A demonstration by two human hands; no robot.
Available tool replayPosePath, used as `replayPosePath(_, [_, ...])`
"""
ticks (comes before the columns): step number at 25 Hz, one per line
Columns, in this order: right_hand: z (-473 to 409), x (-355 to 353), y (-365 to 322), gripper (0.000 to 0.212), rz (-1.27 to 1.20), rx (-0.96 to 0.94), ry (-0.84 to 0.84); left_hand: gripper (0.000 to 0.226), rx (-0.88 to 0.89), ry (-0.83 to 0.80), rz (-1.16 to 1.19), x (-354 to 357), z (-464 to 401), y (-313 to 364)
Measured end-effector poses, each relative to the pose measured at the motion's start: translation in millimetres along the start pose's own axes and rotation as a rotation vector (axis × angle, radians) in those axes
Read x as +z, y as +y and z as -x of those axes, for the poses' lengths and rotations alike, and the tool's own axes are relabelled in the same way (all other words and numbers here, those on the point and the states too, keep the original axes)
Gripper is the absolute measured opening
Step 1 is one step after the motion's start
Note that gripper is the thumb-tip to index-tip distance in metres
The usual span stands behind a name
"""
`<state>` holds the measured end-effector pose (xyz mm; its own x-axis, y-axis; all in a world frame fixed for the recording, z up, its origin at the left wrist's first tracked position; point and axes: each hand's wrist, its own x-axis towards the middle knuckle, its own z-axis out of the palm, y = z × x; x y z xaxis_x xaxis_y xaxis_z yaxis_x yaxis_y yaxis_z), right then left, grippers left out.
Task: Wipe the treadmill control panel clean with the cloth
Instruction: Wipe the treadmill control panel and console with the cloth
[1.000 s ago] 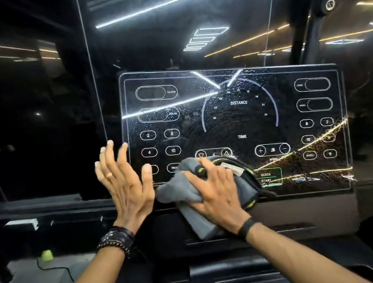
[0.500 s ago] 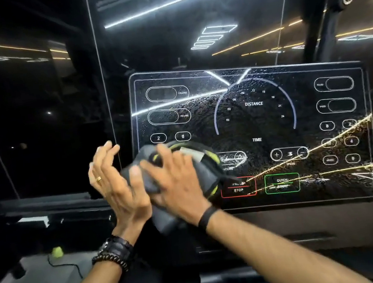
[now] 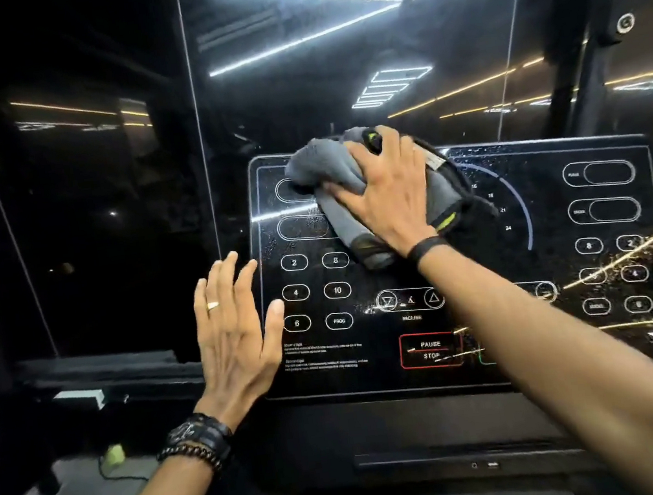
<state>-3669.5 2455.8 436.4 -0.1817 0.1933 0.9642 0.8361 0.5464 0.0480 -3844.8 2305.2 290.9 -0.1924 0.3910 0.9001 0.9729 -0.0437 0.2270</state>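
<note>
Right hand [image 3: 388,194] grip: fingers spread flat, pressing the grey cloth [image 3: 340,188] against the upper left area of the treadmill control panel [image 3: 463,271]. Cloth is bunched, with black and yellow-green trim, and overlaps the panel's top edge. Left hand [image 3: 235,336] grip: fingers straight and spread, holding nothing, positioned at the panel's left edge beside the number buttons. Contact with the panel cannot be determined.

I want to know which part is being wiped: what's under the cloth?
The grey cloth, pressed flat by the right hand, lies on the control panel's upper left. It covers part of two oval fields and the dial's left side; whatever is printed beneath is hidden.
</note>
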Motion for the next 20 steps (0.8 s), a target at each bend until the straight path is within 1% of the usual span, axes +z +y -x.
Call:
replayPosePath(1, [9,1,-12,0.052,0.038,0.092,0.013,0.059,-0.025,0.016,0.031,1,0,-1])
replayPosePath(2, [31,3,-27,0.053,0.021,0.100,-0.008,0.058,-0.043,0.047,0.072,2,-2,1])
replayPosePath(3, [60,2,-43,0.055,-0.035,0.024,-0.055,0.056,-0.049,0.089,0.107,3,-7,4])
replayPosePath(5, [121,-3,-61,0.058,-0.132,-0.291,-0.168,0.054,-0.032,0.164,0.160,-1,-18,13])
replayPosePath(6, [132,-5,-58,0.059,-0.148,-0.467,-0.224,0.053,-0.011,0.185,0.177,-5,-25,18])
replayPosePath(7, [122,-8,-46,0.060,-0.169,-0.628,-0.283,0.052,0.018,0.187,0.176,-9,-30,21])
replayPosePath(8, [97,-7,-33,0.059,-0.177,-0.740,-0.296,0.052,0.048,0.172,0.158,-13,-35,22])
replayPosePath(9, [68,-3,-23,0.058,-0.176,-0.769,-0.266,0.053,0.074,0.151,0.133,-16,-37,22])
replayPosePath(10, [35,1,-16,0.056,-0.159,-0.693,-0.205,0.054,0.085,0.129,0.115,-19,-38,21])
replayPosePath(11, [1,3,-12,0.053,-0.123,-0.532,-0.133,0.054,0.081,0.117,0.103,-20,-36,20])
replayPosePath(12, [-25,6,-12,0.052,-0.067,-0.326,-0.077,0.054,0.064,0.113,0.097,-19,-33,17])
replayPosePath(13, [-36,9,-17,0.054,-0.001,-0.158,-0.049,0.054,0.044,0.120,0.099,-17,-28,15])
replayPosePath(14, [-35,15,-27,0.056,0.044,-0.071,-0.032,0.054,0.024,0.127,0.108,-14,-23,13])
replayPosePath(15, [-27,20,-40,0.057,0.045,-0.053,-0.021,0.054,0.015,0.137,0.122,-12,-20,13])
replayPosePath(16, [-11,22,-53,0.057,0.014,-0.083,-0.022,0.053,0.011,0.152,0.140,-9,-18,16])
replayPosePath(18, [35,21,-77,0.050,-0.095,-0.248,-0.055,0.051,0.032,0.212,0.163,-4,-19,26])
replayPosePath(20, [88,12,-89,0.032,-0.219,-0.422,-0.138,0.048,0.103,0.264,0.180,-2,-21,49])
